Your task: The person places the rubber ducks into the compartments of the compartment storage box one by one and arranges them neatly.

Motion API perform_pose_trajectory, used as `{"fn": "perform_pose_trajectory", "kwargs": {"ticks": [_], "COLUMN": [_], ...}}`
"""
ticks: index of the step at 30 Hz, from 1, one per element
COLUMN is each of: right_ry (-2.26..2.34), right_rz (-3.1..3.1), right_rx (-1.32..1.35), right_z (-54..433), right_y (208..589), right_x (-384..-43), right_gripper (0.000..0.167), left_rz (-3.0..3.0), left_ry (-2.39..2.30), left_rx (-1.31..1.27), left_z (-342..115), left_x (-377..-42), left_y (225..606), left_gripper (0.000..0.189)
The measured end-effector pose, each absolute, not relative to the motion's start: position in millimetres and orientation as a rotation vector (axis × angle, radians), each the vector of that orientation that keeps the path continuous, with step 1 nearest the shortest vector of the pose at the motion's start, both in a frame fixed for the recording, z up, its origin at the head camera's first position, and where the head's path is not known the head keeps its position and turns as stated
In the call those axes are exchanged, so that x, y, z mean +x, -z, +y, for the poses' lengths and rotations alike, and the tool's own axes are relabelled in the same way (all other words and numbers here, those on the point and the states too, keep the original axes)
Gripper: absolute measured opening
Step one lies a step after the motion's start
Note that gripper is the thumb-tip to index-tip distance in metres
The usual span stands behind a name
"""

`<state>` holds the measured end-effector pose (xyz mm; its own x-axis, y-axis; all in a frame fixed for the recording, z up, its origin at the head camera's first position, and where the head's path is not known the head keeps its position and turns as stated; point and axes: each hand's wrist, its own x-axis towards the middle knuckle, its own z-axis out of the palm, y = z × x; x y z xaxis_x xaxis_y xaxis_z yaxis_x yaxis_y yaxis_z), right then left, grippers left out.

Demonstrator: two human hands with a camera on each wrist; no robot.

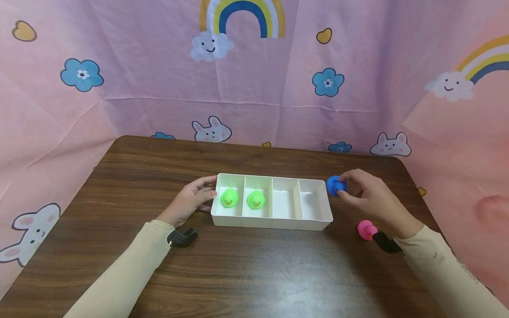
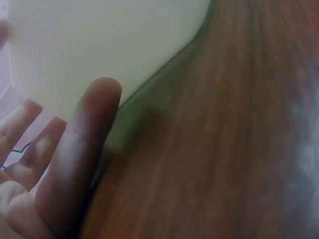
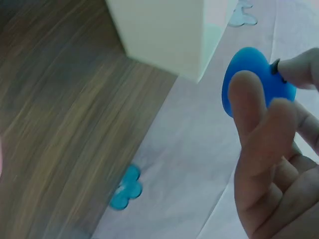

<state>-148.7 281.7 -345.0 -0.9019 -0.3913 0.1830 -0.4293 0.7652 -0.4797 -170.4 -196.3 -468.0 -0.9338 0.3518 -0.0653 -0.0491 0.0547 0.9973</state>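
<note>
A white tray (image 1: 270,222) with a row of compartments lies on the table. Two green rubber ducks (image 1: 229,198) sit in its two left compartments, one in each; the two right ones hold nothing. At the tray's left end, my left hand (image 1: 190,199) rests its fingers and thumb against the end wall (image 2: 99,45), the thumb stretched out in the left wrist view. My right hand (image 1: 367,194) pinches a blue rubber duck (image 3: 251,74) between thumb and fingers, just beyond the tray's right end. A pink rubber duck (image 1: 366,230) is on the table below the right hand.
The dark wooden table (image 1: 246,269) has rounded far corners. Behind and beside it hangs a pink cloth (image 1: 151,66) printed with rainbows, flowers and rabbits. Black wrist-camera mounts (image 1: 184,237) stick out from both sleeves, the right one close to the pink duck.
</note>
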Motion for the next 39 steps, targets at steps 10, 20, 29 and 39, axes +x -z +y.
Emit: {"fn": "perform_pose_trajectory", "kwargs": {"ticks": [10,20,29,39], "right_ry": [-0.849,-0.826,-0.664,-0.529], "right_rz": [-2.832,-2.909,-2.932,-3.066], "right_rx": [0.851,0.936,1.028,1.011], "right_z": [247,218,197,183], "right_y": [340,343,351,365], "right_x": [-155,-160,-166,-175], "right_gripper": [0.03,0.029,0.028,0.029], "left_rz": [2.041,2.058,2.069,2.07], "left_ry": [-1.957,-1.941,-1.94,-1.943], "left_rx": [0.306,0.298,0.296,0.311], "left_z": [-196,-196,-196,-196], "left_x": [-169,-171,-172,-171], "left_y": [466,468,470,468], "left_gripper": [0.062,0.062,0.062,0.062]}}
